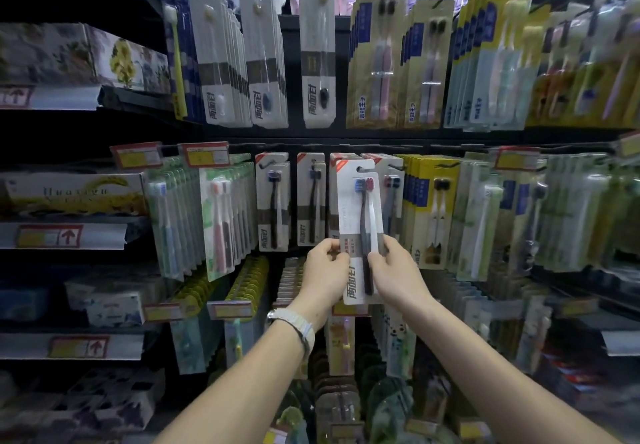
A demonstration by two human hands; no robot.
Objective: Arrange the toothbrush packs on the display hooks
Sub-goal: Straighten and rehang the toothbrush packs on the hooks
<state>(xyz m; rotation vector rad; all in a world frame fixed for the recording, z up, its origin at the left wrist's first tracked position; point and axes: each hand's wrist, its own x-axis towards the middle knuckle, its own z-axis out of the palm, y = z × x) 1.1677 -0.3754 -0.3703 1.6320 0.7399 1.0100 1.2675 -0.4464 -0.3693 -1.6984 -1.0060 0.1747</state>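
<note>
I hold a white toothbrush pack (358, 208) upright in front of the middle row of hooks; it carries a dark brush and a white brush with blue and red bristles. My left hand (325, 275) pinches its lower left edge, and my right hand (394, 270) pinches its lower right edge. The hang hole at the pack's top sits level with a display hook (394, 166) that bears similar packs (393, 197) just behind it. Whether the hole is on a hook I cannot tell.
Rows of hanging toothbrush packs fill the rack: white single-brush packs (273, 201) to the left, yellow packs (429, 211) to the right, more packs above (318, 52) and below. Boxed goods (72, 194) sit on shelves at the left with price tags (204, 154).
</note>
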